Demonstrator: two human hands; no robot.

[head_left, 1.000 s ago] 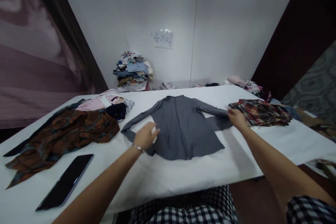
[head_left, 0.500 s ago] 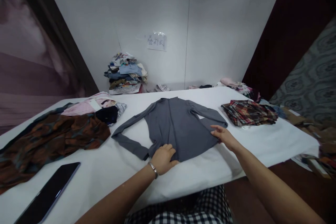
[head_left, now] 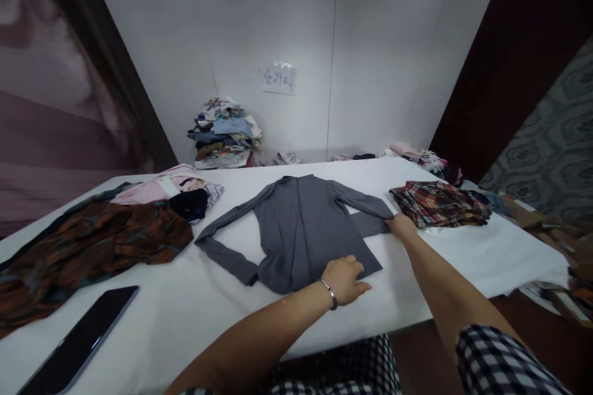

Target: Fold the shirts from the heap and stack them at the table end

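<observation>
A grey long-sleeved shirt [head_left: 296, 228] lies spread on the white-covered table [head_left: 176, 315], its collar toward the wall and its hem toward me. Its left sleeve bends down beside the body. My left hand [head_left: 345, 278] rests on the hem, right of the middle, with fingers out and thumb apart. At the bend of the right sleeve, my right hand [head_left: 402, 226] has its fingers closed on the fabric. The fingertips of that hand are partly hidden by its back.
Folded plaid shirts [head_left: 440, 203] lie on the right. On the left are a brown patterned garment [head_left: 102, 241], pink clothing [head_left: 148, 190] and a phone [head_left: 83, 339]. A tall clothes pile [head_left: 225, 133] stands by the wall, left of a paper sign [head_left: 279, 79].
My left hand has slid right along the hem. My right hand has gone from the hem's right corner up to the right sleeve, and the cloth there lies shifted.
</observation>
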